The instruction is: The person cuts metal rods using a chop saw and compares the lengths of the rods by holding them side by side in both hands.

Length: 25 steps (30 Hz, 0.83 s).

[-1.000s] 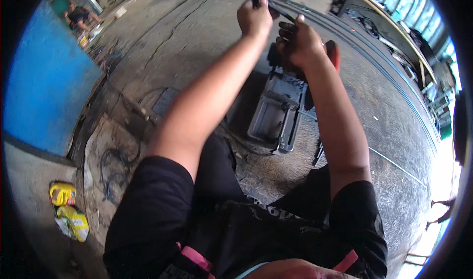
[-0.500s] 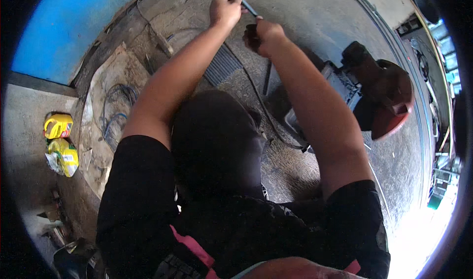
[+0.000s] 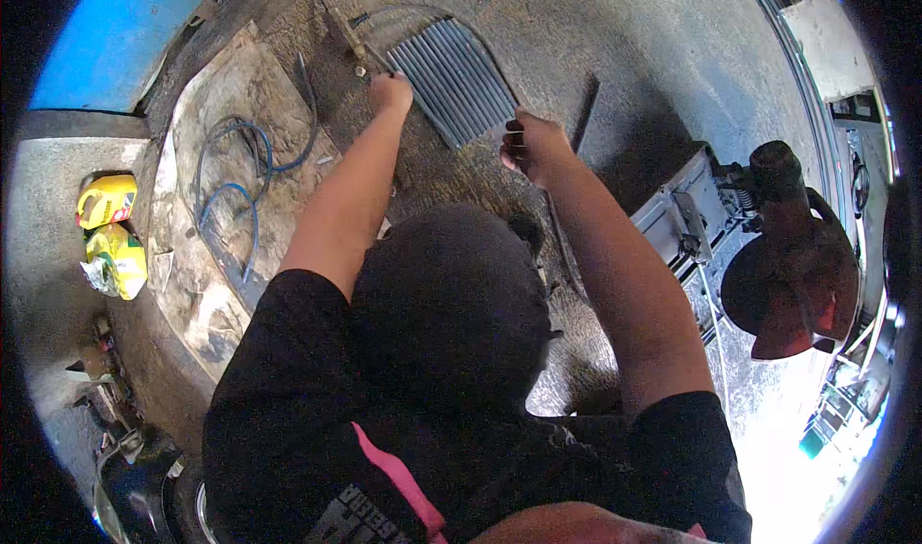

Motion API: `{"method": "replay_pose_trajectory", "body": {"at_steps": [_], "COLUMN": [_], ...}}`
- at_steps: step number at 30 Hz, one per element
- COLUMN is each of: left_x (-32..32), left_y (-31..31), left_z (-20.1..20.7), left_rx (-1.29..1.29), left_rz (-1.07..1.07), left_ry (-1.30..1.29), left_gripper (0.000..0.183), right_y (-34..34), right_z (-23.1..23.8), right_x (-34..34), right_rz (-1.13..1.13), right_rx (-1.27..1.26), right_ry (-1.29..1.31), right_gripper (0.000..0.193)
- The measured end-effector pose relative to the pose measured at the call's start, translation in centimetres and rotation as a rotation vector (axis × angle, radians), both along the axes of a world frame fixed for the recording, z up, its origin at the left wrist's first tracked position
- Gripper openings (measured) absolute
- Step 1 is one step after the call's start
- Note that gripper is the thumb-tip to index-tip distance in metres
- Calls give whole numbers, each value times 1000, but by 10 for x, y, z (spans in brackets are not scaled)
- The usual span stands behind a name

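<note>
Left hand (image 3: pixel 391 93) has dropped to the rod bundle (image 3: pixel 459 78); yellow jugs (image 3: pixel 110 232) aside.

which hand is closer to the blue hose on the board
Left. The left hand reaches out just right of the coiled blue hose, near the board's far edge. The right hand is farther right, beyond the bundle of grey rods.

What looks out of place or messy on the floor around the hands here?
Blue hoses lie in loose tangled loops on a stained board left of the left hand. Yellow containers lie tipped further left. Nothing visibly spilled.
</note>
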<state>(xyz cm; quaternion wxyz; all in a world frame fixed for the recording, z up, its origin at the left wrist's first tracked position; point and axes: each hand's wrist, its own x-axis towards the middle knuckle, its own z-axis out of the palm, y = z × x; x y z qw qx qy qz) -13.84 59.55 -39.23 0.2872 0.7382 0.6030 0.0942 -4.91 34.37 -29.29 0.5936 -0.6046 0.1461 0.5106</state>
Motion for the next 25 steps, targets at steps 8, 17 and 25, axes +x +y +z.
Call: {"method": "replay_pose_trajectory", "body": {"at_steps": [8,17,25], "left_x": [-11,-20,-5], "left_y": [2,28,11], "left_z": [-39,-71,-49], "left_rx": [-21,26,-64], "left_rz": [69,100,125], "left_ry": [50,-32,94], "left_gripper": [33,31,37], "right_y": [6,-1,-13], "right_z": [-5,-17,-31], "right_x": [-15,-15,-8], "right_rz": [29,135,162], "right_rx": [-55,27,-32], "right_ry": [-15,-36,-68], "right_gripper": [26,29,28]}}
